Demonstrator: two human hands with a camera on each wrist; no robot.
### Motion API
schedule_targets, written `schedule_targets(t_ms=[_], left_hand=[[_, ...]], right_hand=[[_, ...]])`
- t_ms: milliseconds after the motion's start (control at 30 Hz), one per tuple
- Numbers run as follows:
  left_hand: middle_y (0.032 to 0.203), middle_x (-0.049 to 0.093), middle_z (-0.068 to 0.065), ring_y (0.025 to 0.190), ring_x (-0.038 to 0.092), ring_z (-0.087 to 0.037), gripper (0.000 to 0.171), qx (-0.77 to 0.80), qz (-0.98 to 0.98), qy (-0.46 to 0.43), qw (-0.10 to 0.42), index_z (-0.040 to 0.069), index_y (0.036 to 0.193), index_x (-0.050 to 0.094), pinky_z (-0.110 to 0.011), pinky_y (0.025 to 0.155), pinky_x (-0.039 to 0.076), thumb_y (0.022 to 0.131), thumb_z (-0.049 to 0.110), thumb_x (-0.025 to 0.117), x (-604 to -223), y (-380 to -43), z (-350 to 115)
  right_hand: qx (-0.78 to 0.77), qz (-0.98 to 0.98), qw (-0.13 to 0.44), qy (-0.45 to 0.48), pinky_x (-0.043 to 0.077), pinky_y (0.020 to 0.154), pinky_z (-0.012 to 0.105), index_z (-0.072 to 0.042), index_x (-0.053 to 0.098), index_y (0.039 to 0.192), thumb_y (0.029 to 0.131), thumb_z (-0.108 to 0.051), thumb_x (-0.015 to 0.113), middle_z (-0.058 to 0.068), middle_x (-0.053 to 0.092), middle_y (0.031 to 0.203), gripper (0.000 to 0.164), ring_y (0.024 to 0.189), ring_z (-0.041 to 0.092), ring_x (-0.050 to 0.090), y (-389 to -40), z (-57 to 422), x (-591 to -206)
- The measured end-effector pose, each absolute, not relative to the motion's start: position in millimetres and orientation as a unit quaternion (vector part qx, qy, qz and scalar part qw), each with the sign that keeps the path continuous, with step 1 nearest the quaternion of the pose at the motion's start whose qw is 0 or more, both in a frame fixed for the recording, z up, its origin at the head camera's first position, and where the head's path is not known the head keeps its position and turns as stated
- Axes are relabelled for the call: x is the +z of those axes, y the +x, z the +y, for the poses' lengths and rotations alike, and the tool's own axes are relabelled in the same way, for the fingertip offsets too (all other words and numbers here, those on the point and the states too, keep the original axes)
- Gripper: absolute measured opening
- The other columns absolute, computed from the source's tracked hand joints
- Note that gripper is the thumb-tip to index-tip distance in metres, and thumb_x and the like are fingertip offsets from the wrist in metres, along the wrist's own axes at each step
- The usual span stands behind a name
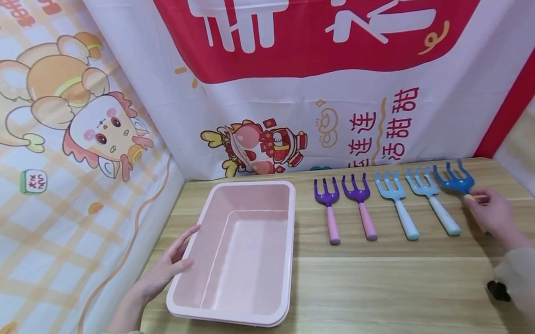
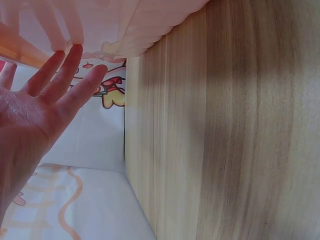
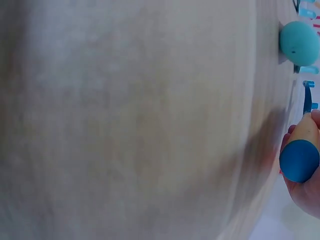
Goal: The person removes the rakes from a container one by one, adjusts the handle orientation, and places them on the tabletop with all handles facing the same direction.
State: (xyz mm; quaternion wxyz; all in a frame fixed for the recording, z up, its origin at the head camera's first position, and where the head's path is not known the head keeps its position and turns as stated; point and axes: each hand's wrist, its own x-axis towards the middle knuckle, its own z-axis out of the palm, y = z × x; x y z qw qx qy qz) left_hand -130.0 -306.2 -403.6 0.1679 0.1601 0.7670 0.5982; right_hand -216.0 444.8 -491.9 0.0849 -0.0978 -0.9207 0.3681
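Note:
My left hand (image 1: 167, 266) is at the left long side of a pale pink plastic basin (image 1: 292, 245), its thumb overlapping the rim. In the left wrist view its extended fingers (image 2: 70, 92) reach the basin's outer wall. Far to the right, my right hand (image 1: 492, 210) grips the tan handle of a blue garden hand fork (image 1: 456, 182). The handle's round blue end (image 3: 299, 161) faces the right wrist camera. Beside it lie two light blue hand forks (image 1: 406, 218) (image 1: 443, 215) and two purple ones with pink handles (image 1: 333, 223) (image 1: 366, 220).
The forks stand in a row along the back of the wooden table (image 1: 387, 290), right of the basin. A printed white and red cloth (image 1: 256, 103) hangs behind the table. Another patterned cloth (image 1: 52, 218) covers the left side.

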Motion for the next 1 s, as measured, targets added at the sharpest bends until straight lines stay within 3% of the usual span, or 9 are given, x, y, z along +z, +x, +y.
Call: schedule_targets(t_ms=[133, 833, 1000], left_hand=[[0.149, 0.022, -0.035, 0.117, 0.053, -0.013, 0.067, 0.596, 0.769, 0.161, 0.164, 0.018, 0.156, 0.017, -0.038, 0.088, 0.049, 0.099, 0.004, 0.049, -402.1, -130.0, -304.9], [0.149, 0.024, -0.034, 0.117, 0.054, -0.016, 0.067, 0.600, 0.767, 0.159, 0.162, 0.018, 0.156, 0.017, -0.040, 0.087, 0.050, 0.099, 0.004, 0.049, -400.2, -127.1, -303.5], [0.150, 0.022, -0.033, 0.118, 0.053, -0.015, 0.067, 0.599, 0.769, 0.151, 0.166, 0.018, 0.156, 0.017, -0.040, 0.088, 0.049, 0.099, 0.005, 0.050, -400.2, -127.3, -303.6]], right_hand=[[0.363, -0.921, 0.089, -0.107, 0.038, 0.060, 0.024, 0.016, 0.044, 0.125, 0.100, -0.021, 0.050, 0.043, 0.048, 0.116, 0.045, 0.102, 0.051, 0.049, -216.5, 449.9, -496.6], [0.334, -0.935, 0.067, -0.100, 0.040, 0.079, 0.058, 0.015, 0.042, 0.127, 0.102, -0.022, 0.046, 0.042, 0.045, 0.117, 0.045, 0.103, 0.054, 0.045, -221.8, 453.0, -498.6], [0.341, -0.932, 0.058, -0.104, 0.039, 0.081, 0.061, 0.015, 0.041, 0.129, 0.103, -0.023, 0.046, 0.041, 0.043, 0.120, 0.046, 0.105, 0.054, 0.044, -220.5, 453.8, -497.7]])
